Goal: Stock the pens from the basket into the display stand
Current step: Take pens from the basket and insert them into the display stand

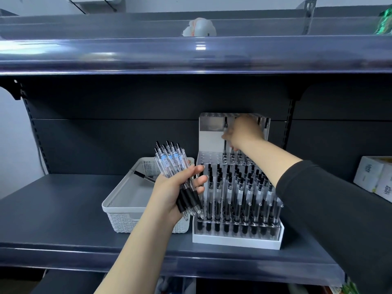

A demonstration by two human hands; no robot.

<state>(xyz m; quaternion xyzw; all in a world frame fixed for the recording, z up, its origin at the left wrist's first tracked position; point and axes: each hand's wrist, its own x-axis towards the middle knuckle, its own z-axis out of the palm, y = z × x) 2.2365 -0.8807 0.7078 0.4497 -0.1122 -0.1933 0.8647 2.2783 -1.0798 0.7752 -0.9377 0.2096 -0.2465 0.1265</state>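
Meanwhile, left hand (pixel 176 187) grips a pen bundle (pixel 176 166); blurred right hand (pixel 244 132) seemingly pinches one pen (pixel 225 132).

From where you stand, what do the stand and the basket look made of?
The stand looks like clear acrylic on a white base: you see pens through its glossy walls. The basket looks like matte white moulded plastic, with a woven pattern on its sides.

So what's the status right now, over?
Left hand grips pen bundle. Right hand setting a pen in display stand, upper tier. One pen in basket.
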